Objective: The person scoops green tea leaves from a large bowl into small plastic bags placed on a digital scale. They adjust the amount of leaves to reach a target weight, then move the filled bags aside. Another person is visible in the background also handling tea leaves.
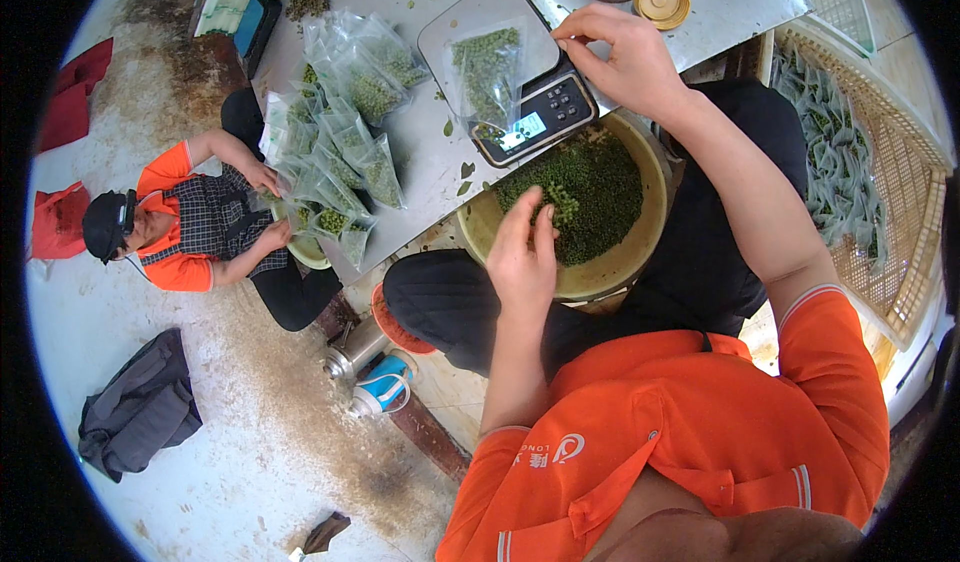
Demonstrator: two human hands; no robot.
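Observation:
My left hand (525, 258) is over a round yellowish basin (656, 250) of small green berries (600, 194), which look like green peppercorns. Its fingers are curled around a lighter green cluster of berries (564, 208). At the right edge of a digital scale (559, 104), my right hand (626, 55) has thumb and forefinger together; whether anything small is between them cannot be seen. A clear plastic bag of green berries (487, 70) lies on the scale's steel plate (439, 36), its narrow end partly over the lit display (523, 130).
Many filled clear bags (352, 126) are heaped on the metal table (420, 209). Across at left, a co-worker (202, 209) handles bags over a green bowl (307, 253). A plastic crate (911, 209) of filled bags stands at right. Thermos flasks (386, 382) stand below; a gold lid (661, 3) lies beyond.

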